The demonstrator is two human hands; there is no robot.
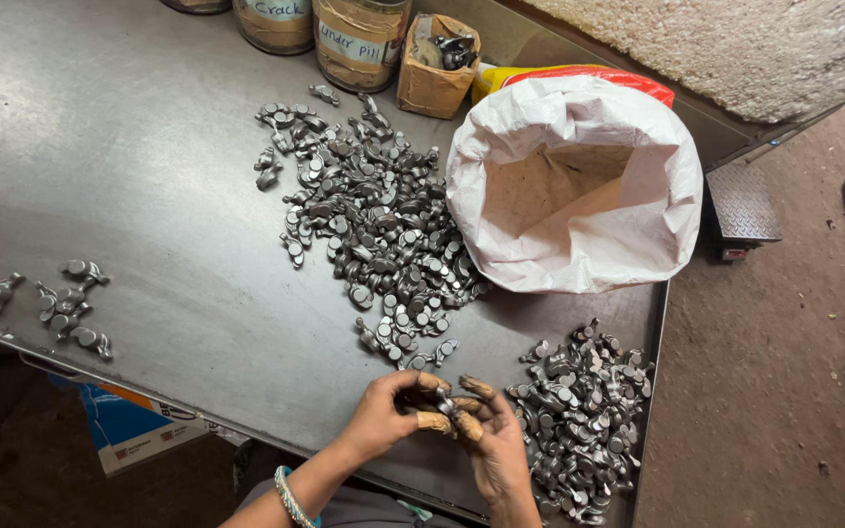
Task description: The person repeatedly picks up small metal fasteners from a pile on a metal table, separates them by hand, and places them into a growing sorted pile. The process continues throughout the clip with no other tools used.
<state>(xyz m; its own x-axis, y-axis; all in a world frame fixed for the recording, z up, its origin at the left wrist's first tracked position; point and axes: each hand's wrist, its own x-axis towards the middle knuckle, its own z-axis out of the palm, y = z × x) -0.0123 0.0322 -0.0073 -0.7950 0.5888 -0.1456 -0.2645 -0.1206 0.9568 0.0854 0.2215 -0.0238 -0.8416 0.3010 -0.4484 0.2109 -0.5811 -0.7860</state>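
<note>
Both of my hands meet at the near edge of the grey steel table (pixel 149 196). My left hand (pixel 383 416) and right hand (pixel 491 440), fingertips wrapped in brown tape, pinch one small dark forged metal part (pixel 445 401) between them, fingers closed narrowly around it.

I judge it best to turn the part slowly between the fingertips, low over the table so a slip lands on steel.

Just right of the part lies a smaller heap of like metal parts (pixel 584 420), reaching the table's right edge, with bare floor beyond. Beyond the part spreads the large heap (pixel 374 225); right of that stands an open white sack (pixel 574 186). Far left of the part sits a small cluster (pixel 66 303), with open steel between for moving.
</note>
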